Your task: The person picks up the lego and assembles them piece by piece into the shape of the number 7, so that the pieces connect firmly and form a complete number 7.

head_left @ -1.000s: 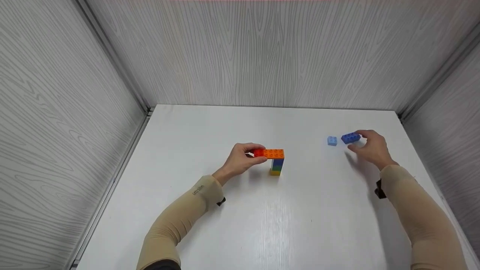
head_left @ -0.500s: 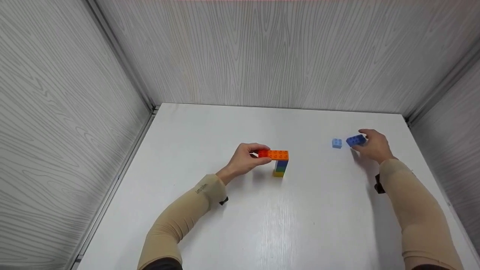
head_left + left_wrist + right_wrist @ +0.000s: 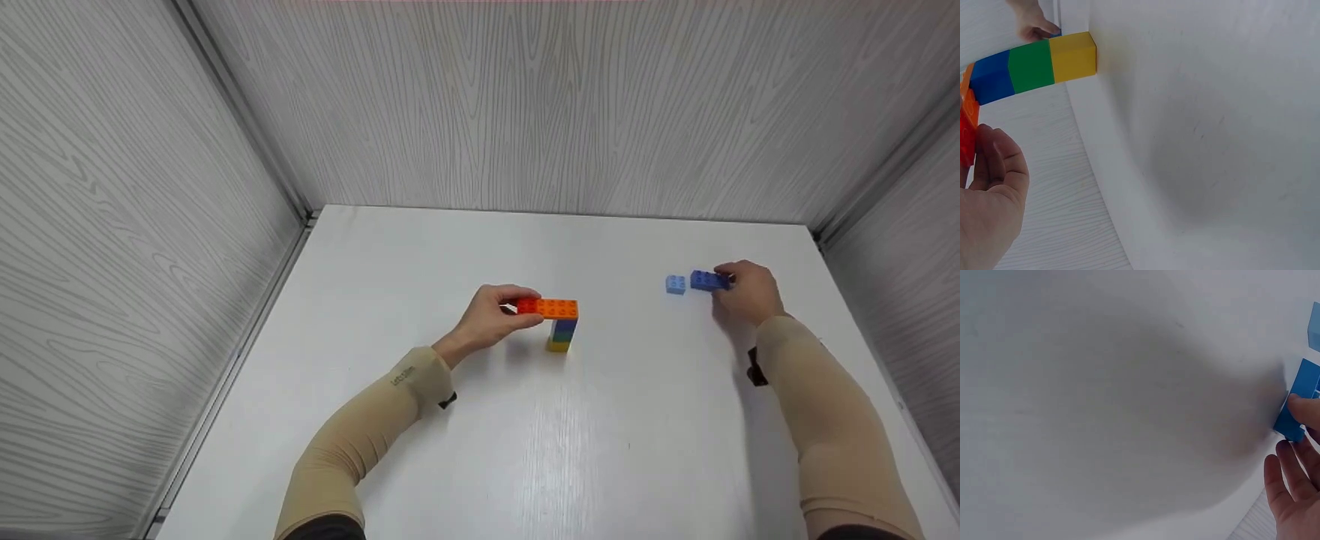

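Observation:
My left hand point(image 3: 484, 319) pinches the red brick point(image 3: 527, 306) at the free end of a small built piece. Beside the red, an orange brick point(image 3: 558, 308) lies across the top of a column. That column runs downward from a blue brick point(image 3: 992, 77) through a green brick point(image 3: 1031, 64) to a yellow brick point(image 3: 1073, 56). Over at the right, my right hand point(image 3: 752, 292) grips a dark blue studded brick point(image 3: 706, 280) by its right end, thumb on its near side in the right wrist view. Just left of it lies a light blue brick point(image 3: 676, 284).
Everything stands on a white table point(image 3: 600, 427). A pale wood-grained wall point(image 3: 480, 105) rises along its back edge, with a left wall point(image 3: 97, 225) and a right wall point(image 3: 907, 225) at the sides.
The dark blue brick has turned to lie straighter, and my right fingers have closed on its right end. My left hand keeps its grip; the head view has shifted slightly.

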### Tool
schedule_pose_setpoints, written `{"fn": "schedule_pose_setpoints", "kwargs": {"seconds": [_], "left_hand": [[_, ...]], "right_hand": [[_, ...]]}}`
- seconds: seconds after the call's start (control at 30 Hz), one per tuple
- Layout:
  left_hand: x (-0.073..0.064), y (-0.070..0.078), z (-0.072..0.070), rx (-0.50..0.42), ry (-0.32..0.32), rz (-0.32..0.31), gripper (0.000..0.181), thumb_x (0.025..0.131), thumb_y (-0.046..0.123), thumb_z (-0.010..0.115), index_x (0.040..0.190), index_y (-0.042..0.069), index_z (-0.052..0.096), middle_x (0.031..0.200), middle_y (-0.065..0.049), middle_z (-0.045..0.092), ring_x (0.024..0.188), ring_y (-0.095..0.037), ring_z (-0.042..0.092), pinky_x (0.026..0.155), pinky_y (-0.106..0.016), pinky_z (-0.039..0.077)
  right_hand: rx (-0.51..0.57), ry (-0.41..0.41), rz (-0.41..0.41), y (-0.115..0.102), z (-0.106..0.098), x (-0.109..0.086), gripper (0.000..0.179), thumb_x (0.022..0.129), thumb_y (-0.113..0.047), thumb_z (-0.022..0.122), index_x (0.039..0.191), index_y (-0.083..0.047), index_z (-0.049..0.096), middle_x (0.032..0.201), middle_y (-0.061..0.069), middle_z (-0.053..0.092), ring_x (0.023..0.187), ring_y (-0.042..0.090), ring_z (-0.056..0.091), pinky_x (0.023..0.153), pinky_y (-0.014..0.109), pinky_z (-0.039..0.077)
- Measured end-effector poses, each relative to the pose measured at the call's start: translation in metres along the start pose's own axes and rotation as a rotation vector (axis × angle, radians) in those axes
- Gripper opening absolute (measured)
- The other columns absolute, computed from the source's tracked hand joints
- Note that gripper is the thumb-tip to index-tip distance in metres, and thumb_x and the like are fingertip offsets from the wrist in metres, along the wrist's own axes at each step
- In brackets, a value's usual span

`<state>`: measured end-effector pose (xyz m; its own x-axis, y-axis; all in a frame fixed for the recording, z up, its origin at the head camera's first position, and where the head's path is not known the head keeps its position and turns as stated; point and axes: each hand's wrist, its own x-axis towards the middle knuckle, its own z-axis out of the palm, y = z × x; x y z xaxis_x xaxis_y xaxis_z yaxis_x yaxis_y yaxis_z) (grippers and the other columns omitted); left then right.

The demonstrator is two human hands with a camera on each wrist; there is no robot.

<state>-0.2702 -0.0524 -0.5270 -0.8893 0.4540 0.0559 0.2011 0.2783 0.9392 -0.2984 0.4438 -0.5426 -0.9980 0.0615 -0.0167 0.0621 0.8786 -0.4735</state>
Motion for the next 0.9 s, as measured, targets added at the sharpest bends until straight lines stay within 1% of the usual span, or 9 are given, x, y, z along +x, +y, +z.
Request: {"fn": "schedule_pose_setpoints", "kwargs": {"seconds": [0.07,0.17,0.23,0.47,0.6,0.7,0.8,0.87,0.9], "left_hand": [[0.000,0.000,0.000,-0.002,0.001,0.001,0.035,0.099,0.024,0.089,0.132,0.015,0.083,0.128,-0.006,0.082,0.105,-0.017,0.067,0.090,-0.024,0.059],[0.001,-0.001,-0.001,-0.007,0.002,-0.003,0.035,0.099,0.024,0.089,0.133,0.015,0.083,0.128,-0.007,0.082,0.106,-0.018,0.067,0.091,-0.024,0.059],[0.001,-0.001,-0.001,-0.006,0.003,-0.006,0.036,0.099,0.024,0.089,0.133,0.015,0.083,0.128,-0.006,0.081,0.107,-0.018,0.067,0.091,-0.024,0.059],[0.003,0.000,0.000,-0.004,0.000,-0.003,0.036,0.099,0.025,0.088,0.134,0.015,0.082,0.129,-0.006,0.081,0.107,-0.018,0.067,0.093,-0.025,0.059],[0.003,0.001,0.001,-0.007,-0.002,-0.004,0.036,0.099,0.024,0.089,0.133,0.015,0.082,0.127,-0.006,0.081,0.106,-0.017,0.067,0.092,-0.025,0.059],[0.003,0.002,0.001,-0.006,-0.006,0.001,0.036,0.099,0.025,0.088,0.133,0.014,0.082,0.128,-0.006,0.081,0.106,-0.016,0.067,0.092,-0.024,0.059],[0.003,0.003,0.002,-0.004,-0.010,0.018,0.036,0.100,0.024,0.088,0.133,0.013,0.082,0.128,-0.008,0.081,0.105,-0.016,0.067,0.091,-0.024,0.059],[0.003,0.003,0.002,-0.002,-0.012,0.023,0.035,0.100,0.024,0.088,0.133,0.012,0.082,0.128,-0.008,0.081,0.105,-0.015,0.067,0.091,-0.023,0.059],[0.003,0.003,0.001,-0.003,-0.014,0.024,0.035,0.100,0.023,0.088,0.133,0.012,0.082,0.128,-0.008,0.081,0.105,-0.015,0.067,0.091,-0.023,0.059]], "right_hand": [[-0.001,0.002,0.001,0.008,0.004,0.004,0.049,0.101,-0.003,0.066,0.148,0.011,0.063,0.146,0.040,0.063,0.137,0.059,0.059,0.123,0.073,0.045],[0.016,0.004,-0.013,0.017,0.007,0.006,0.047,0.101,-0.006,0.069,0.144,0.011,0.066,0.144,0.040,0.064,0.137,0.060,0.059,0.121,0.074,0.046],[0.034,0.008,-0.017,0.019,0.006,0.005,0.046,0.101,-0.008,0.072,0.143,0.010,0.067,0.143,0.039,0.066,0.135,0.059,0.061,0.119,0.073,0.047],[0.073,-0.013,0.013,0.024,0.005,0.000,0.048,0.103,-0.011,0.068,0.146,0.011,0.063,0.144,0.039,0.063,0.134,0.058,0.060,0.119,0.076,0.046],[0.094,-0.027,0.016,0.024,0.005,-0.005,0.050,0.104,-0.014,0.069,0.149,0.010,0.062,0.145,0.037,0.062,0.134,0.056,0.060,0.119,0.075,0.046],[0.096,-0.022,-0.008,0.022,0.003,-0.011,0.051,0.105,-0.016,0.070,0.148,0.009,0.063,0.142,0.036,0.063,0.131,0.055,0.060,0.117,0.075,0.047],[0.095,0.008,-0.057,0.020,0.002,-0.016,0.049,0.103,-0.014,0.070,0.145,0.010,0.065,0.137,0.036,0.065,0.128,0.055,0.061,0.113,0.075,0.047],[0.092,0.032,-0.085,0.018,0.002,-0.018,0.048,0.102,-0.013,0.070,0.144,0.010,0.066,0.135,0.035,0.066,0.127,0.055,0.063,0.109,0.072,0.050],[0.090,0.047,-0.098,0.017,0.003,-0.018,0.047,0.102,-0.012,0.069,0.143,0.010,0.067,0.134,0.034,0.067,0.126,0.054,0.064,0.105,0.068,0.053]]}}
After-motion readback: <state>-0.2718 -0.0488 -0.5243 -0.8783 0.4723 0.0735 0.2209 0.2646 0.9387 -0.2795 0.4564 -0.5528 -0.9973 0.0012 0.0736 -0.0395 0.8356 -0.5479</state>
